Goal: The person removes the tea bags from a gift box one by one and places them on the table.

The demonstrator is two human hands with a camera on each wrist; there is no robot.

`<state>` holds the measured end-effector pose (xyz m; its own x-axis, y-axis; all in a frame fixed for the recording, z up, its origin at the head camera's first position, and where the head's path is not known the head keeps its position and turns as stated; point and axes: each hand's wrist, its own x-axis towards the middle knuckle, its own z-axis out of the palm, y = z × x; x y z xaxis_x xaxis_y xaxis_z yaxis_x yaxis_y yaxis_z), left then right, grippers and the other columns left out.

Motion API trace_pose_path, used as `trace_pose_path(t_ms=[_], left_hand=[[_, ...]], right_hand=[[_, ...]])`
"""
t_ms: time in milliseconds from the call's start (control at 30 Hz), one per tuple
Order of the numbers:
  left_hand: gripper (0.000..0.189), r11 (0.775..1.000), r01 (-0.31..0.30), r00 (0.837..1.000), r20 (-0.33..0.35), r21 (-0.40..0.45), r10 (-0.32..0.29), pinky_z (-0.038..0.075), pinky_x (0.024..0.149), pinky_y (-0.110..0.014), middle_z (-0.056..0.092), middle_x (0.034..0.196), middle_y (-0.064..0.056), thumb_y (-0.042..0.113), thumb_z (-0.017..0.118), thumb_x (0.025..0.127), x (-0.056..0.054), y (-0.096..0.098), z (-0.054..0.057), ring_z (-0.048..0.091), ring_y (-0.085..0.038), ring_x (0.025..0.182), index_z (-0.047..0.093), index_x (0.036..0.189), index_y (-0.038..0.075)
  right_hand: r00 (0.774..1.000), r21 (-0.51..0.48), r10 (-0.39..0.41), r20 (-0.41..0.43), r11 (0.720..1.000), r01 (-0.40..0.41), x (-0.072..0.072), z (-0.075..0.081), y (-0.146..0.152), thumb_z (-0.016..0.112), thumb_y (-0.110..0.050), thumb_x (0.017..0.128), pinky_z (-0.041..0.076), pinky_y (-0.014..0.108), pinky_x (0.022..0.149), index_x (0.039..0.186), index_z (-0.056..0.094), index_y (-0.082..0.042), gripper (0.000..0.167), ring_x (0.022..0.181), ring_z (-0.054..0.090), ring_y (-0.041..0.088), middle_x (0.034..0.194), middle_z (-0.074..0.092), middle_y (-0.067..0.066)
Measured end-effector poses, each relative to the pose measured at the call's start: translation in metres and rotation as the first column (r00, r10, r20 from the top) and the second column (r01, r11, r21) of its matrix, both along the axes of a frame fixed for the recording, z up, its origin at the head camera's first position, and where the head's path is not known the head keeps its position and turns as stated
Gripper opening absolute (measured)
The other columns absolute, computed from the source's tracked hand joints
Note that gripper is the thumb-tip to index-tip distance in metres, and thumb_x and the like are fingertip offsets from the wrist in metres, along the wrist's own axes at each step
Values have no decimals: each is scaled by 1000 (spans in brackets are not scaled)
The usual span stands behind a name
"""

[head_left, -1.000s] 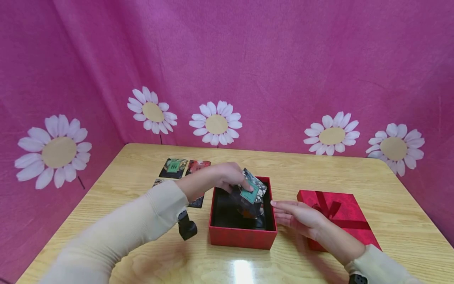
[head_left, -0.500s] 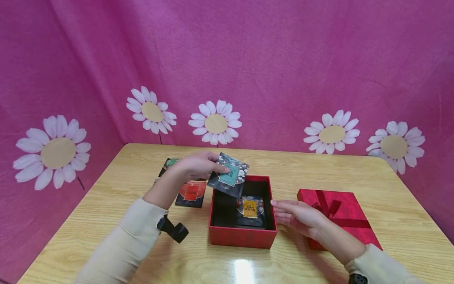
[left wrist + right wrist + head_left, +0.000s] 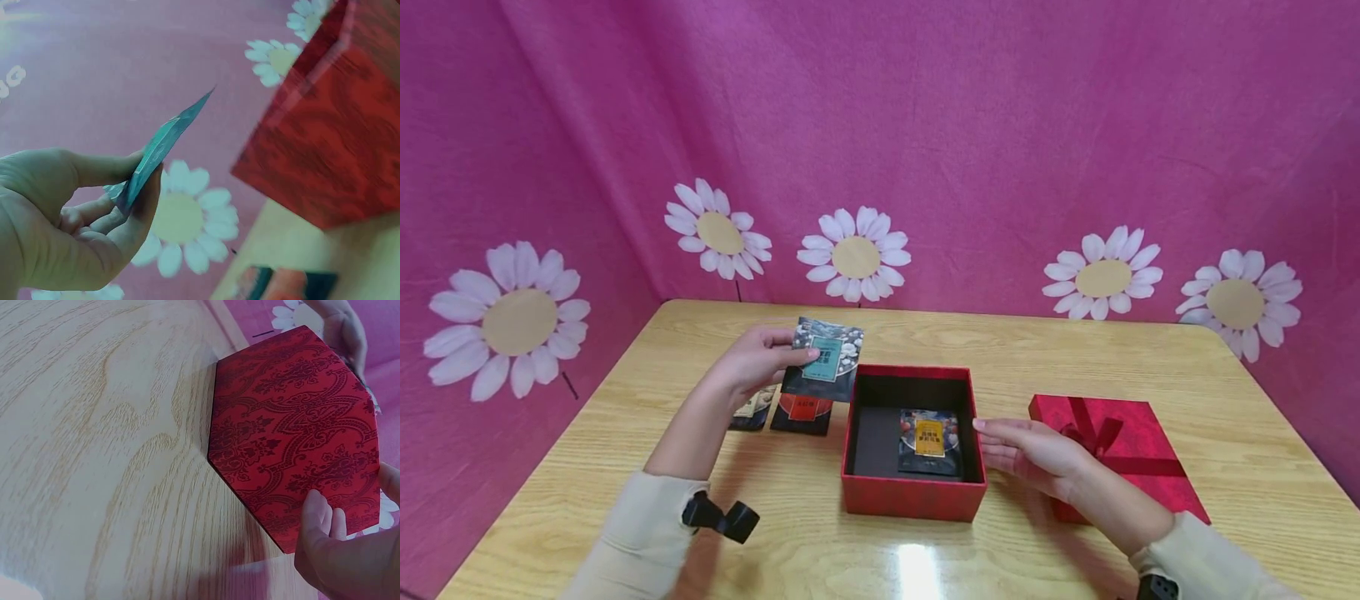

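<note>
My left hand (image 3: 756,364) pinches a dark flat sachet (image 3: 832,367) with a teal label and white flowers, thumb on its front. It is raised beside the left wall of an open red box (image 3: 917,500); in the left wrist view the sachet (image 3: 159,153) shows nearly edge-on. Inside the box, toward the right, lies another dark sachet (image 3: 928,454) with a yellow label. My right hand (image 3: 1037,454) rests at the box's right wall with its thumb at the rim. The right wrist view shows fingertips (image 3: 312,506) against the patterned red wall.
Left of the box, a sachet with a red label (image 3: 803,414) and one with a cream label (image 3: 751,412) lie on the wooden table (image 3: 790,533), partly covered by the left hand and held sachet. A red lid (image 3: 1138,442) with a ribbon bow lies to the right.
My left hand has lifted the teal-labelled sachet out of the box and carried it left, uncovering the yellow-labelled sachet. My right hand has stayed at the box wall.
</note>
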<state>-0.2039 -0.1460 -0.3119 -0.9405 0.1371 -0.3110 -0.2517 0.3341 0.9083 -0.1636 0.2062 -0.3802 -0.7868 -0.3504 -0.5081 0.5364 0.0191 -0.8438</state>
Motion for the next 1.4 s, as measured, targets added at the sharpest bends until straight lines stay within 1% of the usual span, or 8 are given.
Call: trace_pose_path(t_ms=[167, 300, 433, 533, 767, 900, 1133, 1400], left_hand=[[71, 995, -70, 995, 60, -72, 74, 32, 116, -50, 33, 153, -22, 28, 62, 93, 11, -15, -19, 44, -35, 136, 28, 149, -1], [75, 991, -81, 991, 101, -106, 91, 28, 117, -54, 25, 156, -25, 30, 62, 94, 18, -25, -33, 36, -42, 139, 24, 150, -2], [64, 991, -74, 992, 91, -112, 85, 46, 106, -46, 44, 143, -28, 22, 63, 93, 22, -31, -46, 61, -30, 118, 37, 142, -8], [57, 987, -32, 996, 78, -155, 44, 51, 100, -42, 52, 134, -29, 18, 65, 90, 25, -35, -54, 66, -24, 106, 45, 135, -11], [45, 977, 56, 989, 149, -208, -25, 56, 84, -32, 66, 107, -17, 12, 71, 85, 34, -39, -69, 68, -13, 86, 53, 120, -12], [17, 974, 60, 983, 180, -217, -21, 52, 69, -25, 63, 80, 0, 10, 72, 84, 39, -40, -75, 60, -6, 71, 59, 87, 0], [24, 970, 79, 984, 175, -229, -39, 48, 59, -20, 58, 66, 7, 7, 74, 81, 46, -39, -82, 57, -5, 60, 54, 69, 11], [26, 894, 21, 992, 123, -448, 38, 45, 52, -21, 51, 69, 0, 12, 79, 76, 52, -34, -81, 50, -10, 55, 54, 68, 8]], right_hand=[[1000, -2, -12, 5, 1000, 12, 1, 1, -1, 61, -32, 94, 56, 27, 92, 144, 32, 8, 70, 100, 68, 12, 111, 71, 1], [999, 11, -26, 21, 1000, 26, 1, 2, -1, 62, -34, 92, 56, 26, 90, 144, 34, 6, 71, 98, 69, 11, 108, 72, -1], [1000, -5, -20, 24, 1000, 20, 1, 3, -1, 62, -34, 92, 57, 25, 89, 144, 34, 6, 71, 96, 69, 11, 106, 72, -1], [1000, -26, -14, 17, 1000, 14, 1, 3, 0, 62, -33, 93, 57, 25, 89, 143, 35, 6, 70, 95, 70, 11, 104, 73, -1], [1000, -17, -13, 12, 1000, 13, 1, 2, 1, 62, -33, 93, 56, 25, 89, 144, 35, 5, 69, 97, 69, 10, 106, 72, -2], [1000, -1, -14, 13, 1000, 14, 2, 2, 1, 62, -34, 93, 56, 26, 90, 144, 35, 4, 69, 98, 69, 11, 108, 72, -2], [1000, -8, -6, 17, 1000, 6, 2, 3, 4, 61, -33, 93, 56, 26, 90, 145, 34, 5, 70, 98, 69, 11, 109, 72, -1], [1000, 0, 5, 11, 1000, -5, 0, 4, 1, 62, -34, 93, 56, 26, 91, 145, 32, 6, 72, 98, 68, 10, 109, 71, -1]])
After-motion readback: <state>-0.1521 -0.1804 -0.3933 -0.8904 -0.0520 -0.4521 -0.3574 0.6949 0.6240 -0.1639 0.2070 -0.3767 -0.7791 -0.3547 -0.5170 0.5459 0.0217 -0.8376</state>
